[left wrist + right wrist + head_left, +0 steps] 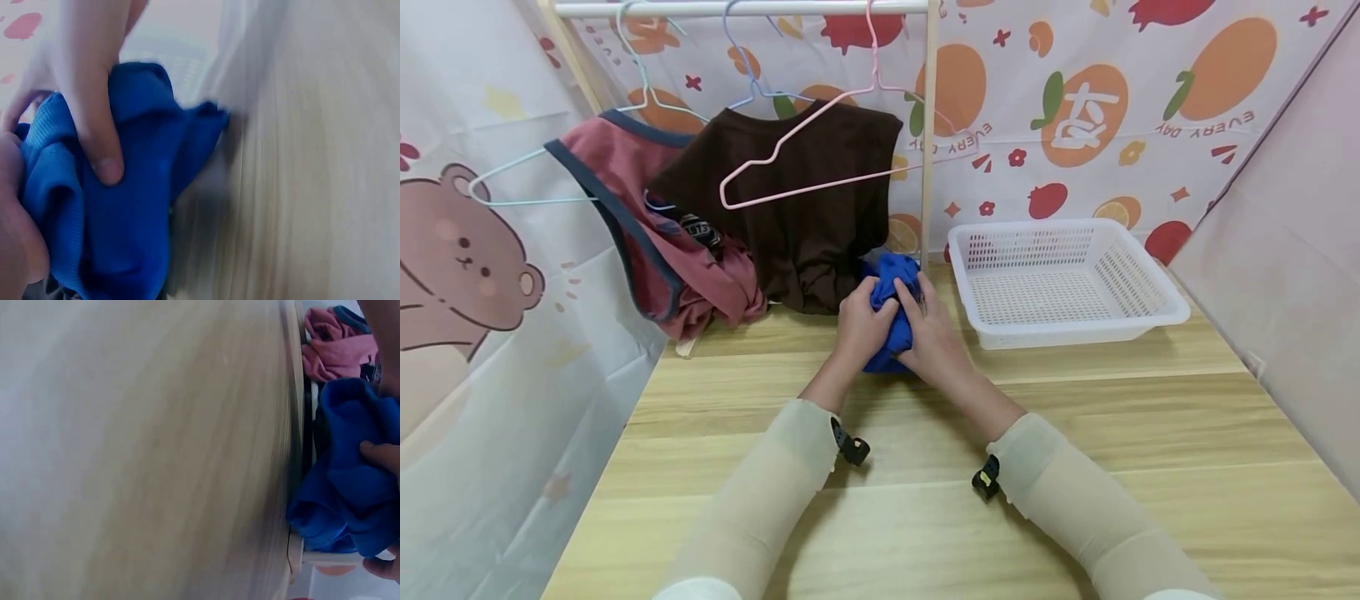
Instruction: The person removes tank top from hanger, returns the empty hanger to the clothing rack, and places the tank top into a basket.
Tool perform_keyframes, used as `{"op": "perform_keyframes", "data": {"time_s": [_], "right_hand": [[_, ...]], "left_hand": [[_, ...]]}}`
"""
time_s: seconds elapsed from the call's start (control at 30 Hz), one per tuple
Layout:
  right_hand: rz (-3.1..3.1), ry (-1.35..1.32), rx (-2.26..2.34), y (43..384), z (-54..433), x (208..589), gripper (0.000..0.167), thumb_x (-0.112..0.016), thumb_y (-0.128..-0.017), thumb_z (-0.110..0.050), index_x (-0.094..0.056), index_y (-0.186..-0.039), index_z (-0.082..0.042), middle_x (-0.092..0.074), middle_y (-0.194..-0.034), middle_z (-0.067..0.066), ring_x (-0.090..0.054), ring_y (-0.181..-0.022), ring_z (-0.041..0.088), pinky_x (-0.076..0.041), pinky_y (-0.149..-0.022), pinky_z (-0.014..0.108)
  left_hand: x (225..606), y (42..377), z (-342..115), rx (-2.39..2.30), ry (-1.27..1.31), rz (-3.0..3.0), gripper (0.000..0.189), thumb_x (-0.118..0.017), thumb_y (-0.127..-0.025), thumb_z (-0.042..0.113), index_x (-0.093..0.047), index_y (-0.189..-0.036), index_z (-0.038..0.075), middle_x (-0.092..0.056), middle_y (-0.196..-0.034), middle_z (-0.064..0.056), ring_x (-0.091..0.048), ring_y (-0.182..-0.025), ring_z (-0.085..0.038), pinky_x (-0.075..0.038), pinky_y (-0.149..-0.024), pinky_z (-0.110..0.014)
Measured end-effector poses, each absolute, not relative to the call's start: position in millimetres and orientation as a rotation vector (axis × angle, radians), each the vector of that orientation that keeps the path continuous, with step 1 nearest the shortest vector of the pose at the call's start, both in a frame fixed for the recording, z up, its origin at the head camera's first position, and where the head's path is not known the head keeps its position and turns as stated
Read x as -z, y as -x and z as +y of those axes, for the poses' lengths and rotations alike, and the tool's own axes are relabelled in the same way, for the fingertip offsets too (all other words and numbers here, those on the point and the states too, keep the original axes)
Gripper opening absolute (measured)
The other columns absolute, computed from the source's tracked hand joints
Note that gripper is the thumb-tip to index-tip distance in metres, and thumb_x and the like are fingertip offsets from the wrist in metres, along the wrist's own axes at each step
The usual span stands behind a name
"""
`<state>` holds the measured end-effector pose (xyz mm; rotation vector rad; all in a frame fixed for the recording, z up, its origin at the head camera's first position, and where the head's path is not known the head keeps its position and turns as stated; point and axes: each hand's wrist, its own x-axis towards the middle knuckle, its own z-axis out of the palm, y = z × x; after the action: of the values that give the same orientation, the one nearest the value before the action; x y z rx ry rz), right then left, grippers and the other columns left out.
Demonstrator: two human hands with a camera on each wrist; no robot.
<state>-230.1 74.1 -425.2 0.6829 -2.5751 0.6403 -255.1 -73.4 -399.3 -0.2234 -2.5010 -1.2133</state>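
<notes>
Both hands hold a bunched blue garment (pixel 895 271) close over the tabletop, at the foot of a clothes rack. My left hand (pixel 863 323) grips it from the left. On its right side my right hand (pixel 934 337) grips it too, thumb lying on the cloth. The left wrist view shows the blue cloth (pixel 134 206) folded, with a ribbed band along one fold. In the right wrist view the garment (pixel 359 481) hangs in loose folds by the table edge. A pink hanger (pixel 820 193) without clothing hangs above the hands.
On the rack's white rail (pixel 745 9) hang a dark brown top (pixel 797 183) and a pink sleeveless top (pixel 632 183) with navy trim, both draping down to the table. A white perforated basket (pixel 1157 304) stands at the back right, before a fruit-print backdrop. The wooden table (pixel 910 517) extends toward me.
</notes>
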Motion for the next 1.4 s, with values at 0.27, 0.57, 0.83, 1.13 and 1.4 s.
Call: {"op": "perform_keyframes", "data": {"time_s": [0.27, 0.57, 0.83, 1.13, 1.4], "right_hand": [[-2.366, -0.694, -0.732, 236.3, 75.1, 427.7, 0.109, -0.082, -0.080, -0.028, -0.006, -0.158, -0.020, -0.013, -0.163, 0.019, -0.035, -0.141, 0.041, -0.043, -0.104, 0.053], [-2.219, -0.735, -1.030, 234.8, 76.0, 417.5, 0.110, -0.077, -0.082, -0.016, 0.002, -0.158, -0.023, -0.029, -0.157, 0.021, -0.038, -0.140, 0.038, -0.042, -0.106, 0.052], [-2.188, -0.661, -1.250, 230.0, 76.6, 415.1, 0.105, -0.076, -0.081, -0.006, -0.006, -0.157, -0.027, -0.041, -0.152, 0.019, -0.052, -0.128, 0.037, -0.048, -0.100, 0.050], [-2.052, -0.650, -1.143, 232.4, 78.8, 403.5, 0.046, -0.069, -0.087, -0.006, -0.059, -0.132, -0.014, -0.067, -0.115, 0.014, -0.065, -0.107, 0.029, -0.051, -0.096, 0.045], [-1.974, -0.636, -1.040, 234.6, 80.7, 400.2, 0.025, -0.069, -0.089, -0.010, -0.070, -0.114, -0.009, -0.067, -0.108, 0.014, -0.067, -0.100, 0.027, -0.055, -0.090, 0.042]], "left_hand": [[386.5, 237.4, -66.3, 1.206, 0.356, -2.297, 0.032, -0.064, -0.082, 0.022, -0.066, -0.109, 0.005, -0.067, -0.099, -0.017, -0.063, -0.089, -0.030, -0.054, -0.077, -0.046], [373.1, 228.2, -62.9, 1.479, 0.584, -2.130, 0.025, -0.069, -0.080, 0.015, -0.066, -0.100, 0.000, -0.068, -0.095, -0.015, -0.063, -0.082, -0.024, -0.053, -0.072, -0.036], [362.7, 224.8, -60.2, 1.740, 0.549, -2.112, 0.029, -0.069, -0.079, 0.023, -0.066, -0.098, 0.001, -0.068, -0.093, -0.014, -0.060, -0.080, -0.019, -0.051, -0.071, -0.029], [371.0, 221.7, -60.7, 2.010, 0.352, -1.978, 0.031, -0.073, -0.086, 0.030, -0.066, -0.102, 0.004, -0.067, -0.092, -0.004, -0.062, -0.082, -0.014, -0.053, -0.074, -0.026], [377.9, 217.8, -59.4, 2.076, 0.215, -1.978, 0.040, -0.073, -0.086, 0.033, -0.061, -0.113, 0.006, -0.064, -0.106, -0.007, -0.062, -0.097, -0.019, -0.052, -0.086, -0.033]]}}
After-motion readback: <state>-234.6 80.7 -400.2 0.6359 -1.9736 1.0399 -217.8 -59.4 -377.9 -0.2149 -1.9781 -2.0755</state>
